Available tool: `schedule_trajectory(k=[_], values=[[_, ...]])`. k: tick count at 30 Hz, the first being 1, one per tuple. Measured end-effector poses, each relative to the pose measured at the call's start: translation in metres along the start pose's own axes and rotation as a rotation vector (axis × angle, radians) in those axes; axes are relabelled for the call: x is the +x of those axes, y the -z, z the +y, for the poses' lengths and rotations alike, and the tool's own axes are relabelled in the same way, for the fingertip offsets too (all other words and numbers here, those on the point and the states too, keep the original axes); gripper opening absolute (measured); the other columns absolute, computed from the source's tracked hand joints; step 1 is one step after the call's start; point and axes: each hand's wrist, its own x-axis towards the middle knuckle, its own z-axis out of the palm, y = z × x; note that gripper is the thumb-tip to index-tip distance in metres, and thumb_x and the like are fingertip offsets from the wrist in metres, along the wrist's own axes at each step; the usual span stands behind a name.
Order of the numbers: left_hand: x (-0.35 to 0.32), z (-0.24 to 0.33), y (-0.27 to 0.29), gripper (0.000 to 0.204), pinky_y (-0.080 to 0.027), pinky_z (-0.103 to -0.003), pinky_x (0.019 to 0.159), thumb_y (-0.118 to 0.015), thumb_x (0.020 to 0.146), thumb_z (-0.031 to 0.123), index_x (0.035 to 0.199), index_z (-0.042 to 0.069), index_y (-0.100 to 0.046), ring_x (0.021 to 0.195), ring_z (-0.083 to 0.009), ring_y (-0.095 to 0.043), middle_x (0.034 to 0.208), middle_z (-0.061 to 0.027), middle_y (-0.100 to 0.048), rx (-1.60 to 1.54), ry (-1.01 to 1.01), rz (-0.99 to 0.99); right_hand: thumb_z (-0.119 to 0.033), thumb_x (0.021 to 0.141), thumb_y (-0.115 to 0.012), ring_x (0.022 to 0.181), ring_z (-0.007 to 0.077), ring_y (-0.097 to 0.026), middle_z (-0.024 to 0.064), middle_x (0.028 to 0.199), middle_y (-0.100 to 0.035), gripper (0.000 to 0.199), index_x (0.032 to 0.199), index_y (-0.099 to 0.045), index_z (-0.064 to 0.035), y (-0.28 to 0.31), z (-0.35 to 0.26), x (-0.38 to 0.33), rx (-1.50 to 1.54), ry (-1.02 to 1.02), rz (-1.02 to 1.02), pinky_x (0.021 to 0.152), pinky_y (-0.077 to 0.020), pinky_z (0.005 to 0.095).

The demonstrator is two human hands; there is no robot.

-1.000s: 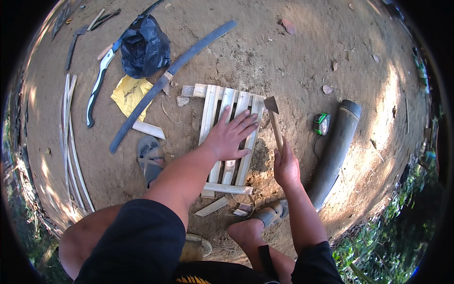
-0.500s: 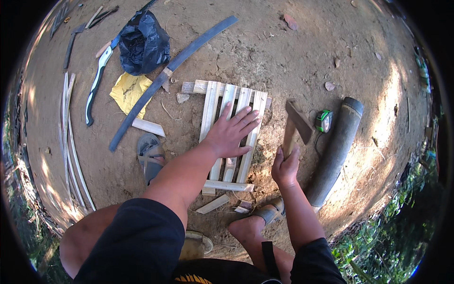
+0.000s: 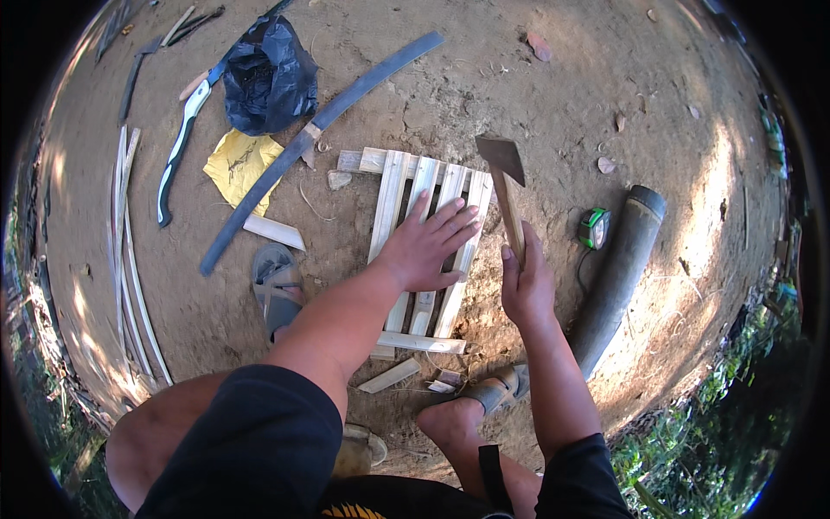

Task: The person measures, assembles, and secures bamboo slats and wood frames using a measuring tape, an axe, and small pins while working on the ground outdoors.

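A small frame of several pale bamboo slats (image 3: 387, 213) lies on the ground in front of me, the slats running across crosspieces at the far and near ends. My left hand (image 3: 425, 246) rests flat on the middle of the slats, fingers spread. In my right hand (image 3: 527, 285) is a hatchet (image 3: 503, 164), gripped low on its wooden handle. Its dark metal head is raised beside the frame's far right corner, touching nothing that I can see. The near crosspiece (image 3: 422, 342) shows below my left wrist.
To the right lie a green and black tape measure (image 3: 594, 227) and a thick dark tube (image 3: 618, 268). At left are a long dark strip (image 3: 259, 201), a black plastic bag (image 3: 270, 78), yellow paper (image 3: 238, 173), a white-handled saw (image 3: 180, 156) and thin strips (image 3: 130, 259). My sandalled feet flank the frame.
My right hand has swung the hatchet's head up and left, toward the frame's far right corner. My left hand stays flat on the slats.
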Motion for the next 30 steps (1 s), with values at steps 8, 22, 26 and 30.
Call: schedule_trajectory(k=[8, 22, 26, 30], values=[[0.001, -0.003, 0.0, 0.086, -0.004, -0.062, 0.127, -0.049, 0.096, 0.067, 0.164, 0.02, -0.027, 0.16, -0.0223, -0.009, 0.173, -0.0011, -0.017, -0.031, -0.013, -0.021, -0.015, 0.101, -0.058, 0.094, 0.0505, -0.068, 0.0315, 0.114, -0.068, 0.048, 0.146, -0.045, -0.0082, -0.001, 0.007, 0.01, -0.176, -0.113, -0.278, 0.079, -0.0549, 0.0582], [-0.008, -0.005, -0.004, 0.089, -0.002, -0.064, 0.126, -0.051, 0.094, 0.065, 0.164, 0.018, -0.025, 0.16, -0.0236, -0.012, 0.17, -0.0028, -0.025, -0.017, -0.024, 0.055, -0.024, 0.103, -0.056, 0.09, 0.0472, -0.07, 0.0276, 0.107, -0.07, 0.048, 0.147, -0.044, -0.011, 0.045, -0.055, 0.027, -0.332, -0.024, -0.411, 0.077, -0.0556, 0.0575], [-0.003, -0.001, 0.003, 0.088, -0.001, -0.063, 0.127, -0.047, 0.096, 0.067, 0.165, 0.019, -0.022, 0.16, -0.023, -0.009, 0.173, -0.0019, -0.018, -0.015, -0.037, -0.004, -0.024, 0.102, -0.056, 0.09, 0.0493, -0.069, 0.0285, 0.108, -0.07, 0.047, 0.146, -0.044, -0.0102, 0.029, -0.022, 0.011, -0.19, 0.09, -0.205, 0.079, -0.0549, 0.0585], [0.002, -0.004, 0.004, 0.087, -0.001, -0.063, 0.127, -0.044, 0.098, 0.068, 0.165, 0.019, -0.022, 0.161, -0.0223, -0.007, 0.174, -0.0011, -0.013, -0.028, -0.024, -0.059, -0.02, 0.101, -0.058, 0.089, 0.0508, -0.069, 0.0285, 0.106, -0.07, 0.045, 0.143, -0.046, -0.0076, 0.021, -0.004, 0.02, -0.385, -0.173, -0.451, 0.077, -0.055, 0.0574]])
